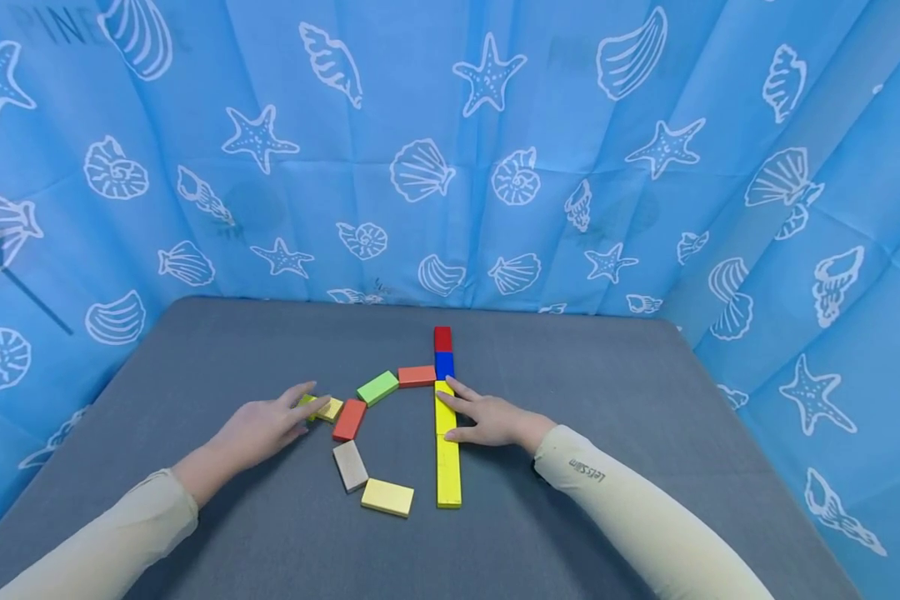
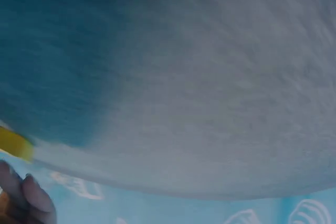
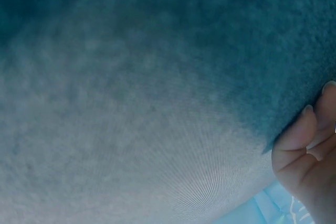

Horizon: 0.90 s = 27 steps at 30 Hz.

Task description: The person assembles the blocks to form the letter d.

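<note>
My left hand (image 1: 258, 427) is at the left end of a curved row of blocks, its fingers around a bright yellow block (image 1: 307, 403) that they partly cover. A pale yellow block (image 1: 332, 410) lies right beside it under the index fingertip. In the left wrist view the yellow block (image 2: 14, 144) shows at the left edge, near the fingertips. My right hand (image 1: 495, 419) reaches in from the right with fingers extended, resting on the upper yellow block (image 1: 445, 408) of a straight column. Its fingers (image 3: 296, 132) show at the right edge of the right wrist view.
The column continues with a red block (image 1: 442, 338), a blue block (image 1: 445, 365) and a lower yellow block (image 1: 448, 475). The curve has an orange block (image 1: 417, 377), a green one (image 1: 378, 388), a red-orange one (image 1: 349, 420), a beige one (image 1: 350, 466) and a cream one (image 1: 387, 497). A blue curtain (image 1: 450, 225) surrounds the grey table (image 1: 570, 367).
</note>
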Available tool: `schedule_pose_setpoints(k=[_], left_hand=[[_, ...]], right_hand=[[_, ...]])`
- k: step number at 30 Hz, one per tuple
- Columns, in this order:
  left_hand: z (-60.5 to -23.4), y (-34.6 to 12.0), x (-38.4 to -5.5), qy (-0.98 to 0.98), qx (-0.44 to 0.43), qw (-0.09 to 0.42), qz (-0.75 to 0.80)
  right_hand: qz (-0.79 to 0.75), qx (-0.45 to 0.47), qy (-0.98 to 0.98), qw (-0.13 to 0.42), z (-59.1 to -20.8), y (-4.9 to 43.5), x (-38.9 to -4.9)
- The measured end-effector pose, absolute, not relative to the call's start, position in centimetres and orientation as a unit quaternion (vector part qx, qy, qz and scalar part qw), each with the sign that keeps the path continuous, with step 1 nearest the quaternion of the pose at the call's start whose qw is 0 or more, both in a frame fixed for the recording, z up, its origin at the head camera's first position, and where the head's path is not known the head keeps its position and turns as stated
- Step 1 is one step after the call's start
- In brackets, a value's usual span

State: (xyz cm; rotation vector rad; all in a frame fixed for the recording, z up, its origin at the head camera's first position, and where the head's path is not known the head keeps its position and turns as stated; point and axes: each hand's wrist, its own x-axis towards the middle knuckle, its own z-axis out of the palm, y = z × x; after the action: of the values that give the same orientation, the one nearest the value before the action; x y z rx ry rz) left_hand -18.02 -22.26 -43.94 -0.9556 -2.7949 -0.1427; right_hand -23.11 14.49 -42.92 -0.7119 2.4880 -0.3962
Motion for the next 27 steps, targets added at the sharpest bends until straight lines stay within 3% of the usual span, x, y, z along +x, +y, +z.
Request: schedule_pose_setpoints(k=[5,11,17,23,27], left_hand=[[-44.0,-23.0,-18.7,-0.951,-0.299,0.059,-0.044],[-44.4,-23.3,-19.3,-0.946,-0.316,0.063,-0.031],[-43.8,-23.7,-19.2,-0.937,-0.332,0.099,-0.046],[-43.6,-23.0,-18.1,-0.898,-0.402,0.160,-0.074],[-43.7,-21.0,-16.8,-0.875,-0.445,0.165,-0.095]], right_hand=[[-0.146,-0.267,0.917,0.258,-43.0,14.5,-23.1],[-0.142,-0.263,0.918,0.260,-43.0,14.6,-23.1],[-0.146,-0.263,0.917,0.261,-42.9,14.6,-23.2],[-0.147,-0.259,0.919,0.259,-43.0,14.6,-23.1],[-0.148,-0.261,0.919,0.257,-43.1,14.6,-23.2]])
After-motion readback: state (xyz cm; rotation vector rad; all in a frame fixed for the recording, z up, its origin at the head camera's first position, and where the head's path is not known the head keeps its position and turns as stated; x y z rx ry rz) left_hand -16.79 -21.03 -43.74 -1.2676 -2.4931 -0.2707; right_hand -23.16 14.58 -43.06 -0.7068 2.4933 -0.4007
